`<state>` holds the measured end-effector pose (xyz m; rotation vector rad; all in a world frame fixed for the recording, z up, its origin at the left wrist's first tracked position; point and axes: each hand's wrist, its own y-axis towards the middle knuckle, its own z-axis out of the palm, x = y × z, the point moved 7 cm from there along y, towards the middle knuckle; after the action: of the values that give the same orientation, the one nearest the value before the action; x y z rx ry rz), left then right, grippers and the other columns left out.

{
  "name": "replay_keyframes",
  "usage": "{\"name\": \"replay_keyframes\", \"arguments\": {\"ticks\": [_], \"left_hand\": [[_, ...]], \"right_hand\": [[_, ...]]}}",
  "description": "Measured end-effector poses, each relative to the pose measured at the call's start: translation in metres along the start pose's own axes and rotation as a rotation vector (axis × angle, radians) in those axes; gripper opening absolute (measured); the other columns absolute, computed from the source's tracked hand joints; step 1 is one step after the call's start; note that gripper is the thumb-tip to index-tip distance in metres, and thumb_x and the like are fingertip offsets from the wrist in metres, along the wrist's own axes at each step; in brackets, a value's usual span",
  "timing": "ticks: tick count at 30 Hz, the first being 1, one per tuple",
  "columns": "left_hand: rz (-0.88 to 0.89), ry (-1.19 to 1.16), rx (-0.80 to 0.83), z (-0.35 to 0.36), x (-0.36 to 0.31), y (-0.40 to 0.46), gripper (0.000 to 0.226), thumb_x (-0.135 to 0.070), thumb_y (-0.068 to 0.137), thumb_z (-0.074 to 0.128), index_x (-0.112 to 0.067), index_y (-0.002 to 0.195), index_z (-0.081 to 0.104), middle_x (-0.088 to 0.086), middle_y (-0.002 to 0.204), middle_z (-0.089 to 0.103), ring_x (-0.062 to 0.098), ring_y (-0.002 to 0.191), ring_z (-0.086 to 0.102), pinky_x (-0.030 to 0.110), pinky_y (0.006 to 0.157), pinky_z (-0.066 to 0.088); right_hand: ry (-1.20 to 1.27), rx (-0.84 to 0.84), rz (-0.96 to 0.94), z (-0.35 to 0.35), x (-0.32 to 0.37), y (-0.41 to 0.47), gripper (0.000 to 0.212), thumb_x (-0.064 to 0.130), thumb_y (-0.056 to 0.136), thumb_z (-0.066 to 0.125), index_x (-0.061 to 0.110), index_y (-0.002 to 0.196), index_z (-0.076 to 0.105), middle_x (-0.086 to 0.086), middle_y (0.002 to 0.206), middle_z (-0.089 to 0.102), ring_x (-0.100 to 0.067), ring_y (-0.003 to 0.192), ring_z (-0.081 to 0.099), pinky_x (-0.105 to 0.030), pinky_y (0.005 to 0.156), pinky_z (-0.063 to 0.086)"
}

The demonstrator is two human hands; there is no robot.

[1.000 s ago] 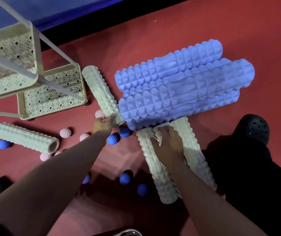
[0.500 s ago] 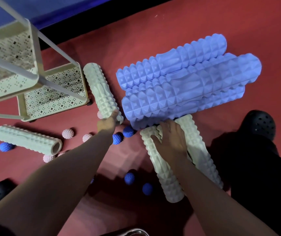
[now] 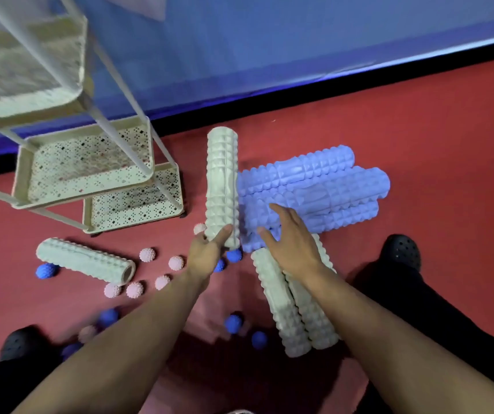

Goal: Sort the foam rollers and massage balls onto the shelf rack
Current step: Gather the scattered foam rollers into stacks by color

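Note:
My left hand (image 3: 208,253) grips the near end of a pale green foam roller (image 3: 221,186), which points away from me beside the rack. My right hand (image 3: 292,242) hovers open, fingers spread, over the stack of three blue foam rollers (image 3: 329,192) and the two pale green rollers (image 3: 296,309) lying side by side on the floor. Another pale green roller (image 3: 85,259) lies at the left. Several pink spiky balls (image 3: 147,254) and blue spiky balls (image 3: 233,323) are scattered on the red floor. The cream shelf rack (image 3: 96,189) stands at the upper left with perforated trays.
My two black shoes (image 3: 401,251) rest on the red floor, one at the right and one at the lower left (image 3: 20,343). A blue wall with a black baseboard (image 3: 329,91) runs behind the rack and rollers.
My left hand has taken hold of the green roller and swung it to point away from me. My right hand has come off the two green rollers and opened. The view tilted up.

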<state>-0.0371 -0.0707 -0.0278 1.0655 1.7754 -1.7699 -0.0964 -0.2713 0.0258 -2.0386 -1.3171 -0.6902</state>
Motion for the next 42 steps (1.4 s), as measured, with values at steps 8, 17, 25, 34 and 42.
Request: {"name": "replay_keyframes", "arguments": {"ticks": [8, 17, 25, 34, 42], "left_hand": [[0.119, -0.156, 0.401, 0.088, -0.042, -0.109, 0.039, -0.033, 0.096, 0.066, -0.006, 0.124, 0.064, 0.011, 0.116, 0.074, 0.024, 0.108, 0.071, 0.032, 0.094, 0.054], [0.153, 0.227, 0.562, 0.135, -0.022, -0.127, 0.045, -0.055, 0.081, 0.077, -0.028, 0.114, 0.061, -0.011, 0.109, 0.071, 0.004, 0.097, 0.067, 0.029, 0.096, 0.054], [0.125, 0.559, 0.494, 0.142, 0.026, -0.081, 0.069, -0.046, 0.088, 0.072, -0.025, 0.146, 0.042, -0.008, 0.139, 0.048, 0.011, 0.121, 0.054, 0.028, 0.096, 0.048], [0.017, 0.759, 0.362, 0.144, 0.086, -0.027, 0.065, -0.045, 0.092, 0.067, -0.018, 0.147, 0.044, 0.009, 0.149, 0.042, 0.025, 0.127, 0.052, 0.036, 0.102, 0.045], [-0.079, 0.792, 0.299, 0.142, 0.115, 0.002, 0.076, -0.047, 0.094, 0.064, -0.012, 0.153, 0.031, 0.014, 0.155, 0.037, 0.021, 0.111, 0.055, 0.034, 0.094, 0.044]], "right_hand": [[0.646, -0.009, 0.308, -0.079, 0.059, -0.009, 0.056, 0.052, 0.092, 0.066, 0.025, 0.136, 0.044, 0.008, 0.111, 0.064, -0.005, 0.099, 0.064, -0.026, 0.088, 0.051], [0.629, -0.135, 0.346, -0.125, 0.005, -0.027, 0.07, 0.056, 0.075, 0.082, 0.025, 0.128, 0.05, 0.009, 0.116, 0.068, -0.008, 0.1, 0.069, -0.033, 0.089, 0.056], [0.401, -0.113, 0.42, -0.112, -0.123, -0.038, 0.06, 0.028, 0.078, 0.085, 0.014, 0.125, 0.049, 0.005, 0.114, 0.065, -0.013, 0.102, 0.064, -0.034, 0.089, 0.054], [0.159, 0.012, 0.784, -0.057, -0.266, -0.068, 0.079, 0.033, 0.072, 0.088, 0.007, 0.13, 0.04, -0.01, 0.123, 0.062, -0.027, 0.104, 0.063, -0.032, 0.081, 0.051], [0.187, 0.059, 0.854, -0.017, -0.305, -0.064, 0.09, 0.038, 0.063, 0.09, 0.009, 0.131, 0.037, -0.009, 0.128, 0.057, -0.031, 0.113, 0.06, -0.047, 0.097, 0.051]]}}
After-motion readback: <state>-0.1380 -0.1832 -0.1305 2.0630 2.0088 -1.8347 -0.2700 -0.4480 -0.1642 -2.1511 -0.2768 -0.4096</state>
